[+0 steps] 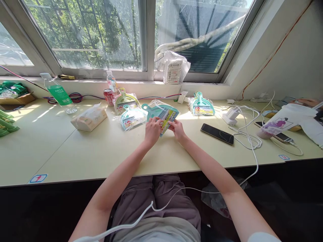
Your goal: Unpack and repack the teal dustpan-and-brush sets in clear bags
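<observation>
Both hands hold a teal mini dustpan and brush set (157, 111) in a clear plastic bag with a yellow label, just above the table's middle. My left hand (152, 130) has its fingers closed over the near edge of the package. On the right side, my right hand (177, 129) pinches the label's corner between thumb and fingers. Left of the held package lies another bagged teal set (131, 117). Behind that, a bagged yellow-green set (125, 102) leans near the wall. Farther right, more bagged teal sets (201, 104) lie in a small stack.
To the left are a tissue pack (89, 117), a green-labelled bottle (59, 93) and a red can (108, 96). On the right lie a black phone (217, 133), a white charger (230, 115) with looped cables, and a tilted printed cup (276, 122). A person's hand (306, 102) shows at far right.
</observation>
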Demonstrator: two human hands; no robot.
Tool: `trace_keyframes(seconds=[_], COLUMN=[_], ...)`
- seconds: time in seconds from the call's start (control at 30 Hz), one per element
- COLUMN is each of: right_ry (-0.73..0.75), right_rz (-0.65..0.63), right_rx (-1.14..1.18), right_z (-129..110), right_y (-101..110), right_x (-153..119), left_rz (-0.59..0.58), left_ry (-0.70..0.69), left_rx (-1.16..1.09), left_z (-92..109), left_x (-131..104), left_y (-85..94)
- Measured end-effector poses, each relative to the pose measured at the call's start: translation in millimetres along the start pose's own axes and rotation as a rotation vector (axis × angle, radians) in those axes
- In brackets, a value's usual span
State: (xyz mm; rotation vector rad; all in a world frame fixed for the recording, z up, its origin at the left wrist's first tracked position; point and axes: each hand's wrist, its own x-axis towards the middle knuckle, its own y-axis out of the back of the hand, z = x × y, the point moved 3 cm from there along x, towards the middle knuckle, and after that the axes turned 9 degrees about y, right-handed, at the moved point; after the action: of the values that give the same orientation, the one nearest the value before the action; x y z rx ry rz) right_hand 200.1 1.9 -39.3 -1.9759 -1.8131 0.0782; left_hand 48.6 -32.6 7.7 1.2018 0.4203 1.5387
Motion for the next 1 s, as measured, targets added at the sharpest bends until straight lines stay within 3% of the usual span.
trace_keyframes(seconds=[0.2,0.37,0.5,0.67,0.83,1.0], right_ry=[-0.029,-0.033,-0.025,-0.027,-0.034,-0.042], right_rz=[-0.045,-0.082,-0.068,-0.071,-0.031,-0.020], right_rx=[-0.032,-0.046,-0.030,-0.012,-0.029,-0.013], right_z=[2.6,0.5,-3.2,-4.5,-2.9,-1.9], right_y=[-5.1,-10.0,-10.2,-9.5,-8.0,-6.7], right_x=[-1.1,-3.1,-4.7,-4.8,-3.8,-2.8], left_rz=[-0.046,-0.026,0.031,0.005,-0.129,-0.078], left_ry=[0.111,0.268,0.161,-0.002,-0.105,-0.161], left_rx=[-0.252,-0.439,-0.370,-0.263,-0.111,-0.016], left_z=[-13.7,-24.8,-19.1,-12.7,-9.2,-3.1], left_x=[6.5,14.8,14.5,11.0,6.4,3.6], left_y=[-2.5,11.3,18.6,11.5,1.2,1.3])
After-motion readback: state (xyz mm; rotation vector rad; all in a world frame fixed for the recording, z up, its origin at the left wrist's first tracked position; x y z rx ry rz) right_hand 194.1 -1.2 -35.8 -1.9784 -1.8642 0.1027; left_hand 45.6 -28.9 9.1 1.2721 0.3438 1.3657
